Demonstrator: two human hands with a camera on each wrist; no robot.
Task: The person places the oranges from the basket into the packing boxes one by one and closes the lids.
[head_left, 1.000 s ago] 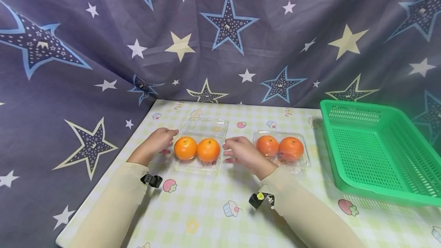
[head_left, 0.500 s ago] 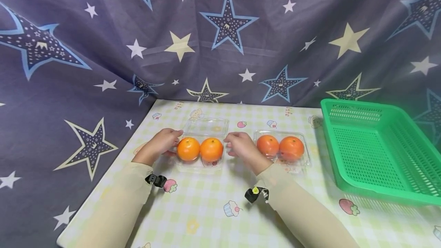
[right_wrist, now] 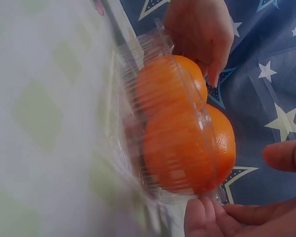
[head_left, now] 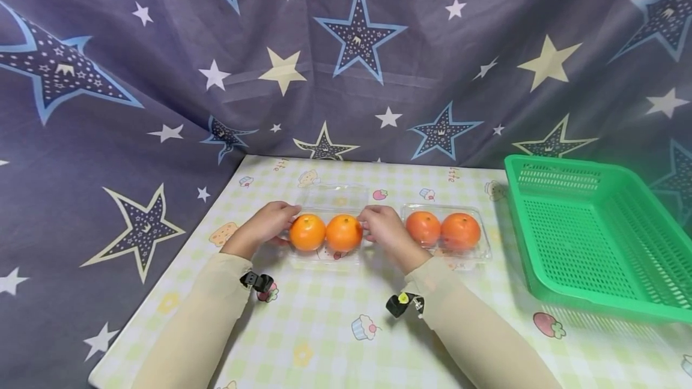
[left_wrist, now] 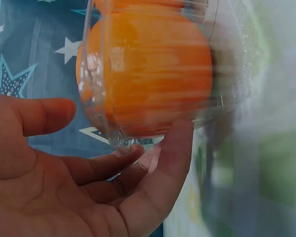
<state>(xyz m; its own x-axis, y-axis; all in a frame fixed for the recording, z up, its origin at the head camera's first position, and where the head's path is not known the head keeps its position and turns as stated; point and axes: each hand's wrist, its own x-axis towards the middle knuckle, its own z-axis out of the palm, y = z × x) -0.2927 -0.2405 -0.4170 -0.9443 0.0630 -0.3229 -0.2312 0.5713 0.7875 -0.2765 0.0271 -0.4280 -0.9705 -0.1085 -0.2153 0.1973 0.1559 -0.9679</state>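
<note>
A clear plastic clamshell box [head_left: 324,259] holds two oranges [head_left: 307,233] side by side, its lid [head_left: 334,197] laid back behind them. At the box's left end is my left hand [head_left: 268,223]; in the left wrist view its fingers [left_wrist: 155,197] touch the plastic wall, while the thumb stands apart. My right hand [head_left: 388,230] is at the opposite end; its fingertips [right_wrist: 200,213] are against the box's end in the right wrist view, with the thumb away from it. Farther right sits another clear box [head_left: 483,251] with two oranges [head_left: 461,232].
A green perforated plastic basket [head_left: 540,284] stands at the table's right side. The table has a checked cloth [head_left: 303,329] with printed cupcakes and strawberries. Behind it hangs a dark curtain [head_left: 324,113] with stars; the table's left edge runs beside the left forearm.
The box with the lid back and its two oranges have slid to the right. My left hand has moved right with it; the right hand first came in, then shifted slightly right.
</note>
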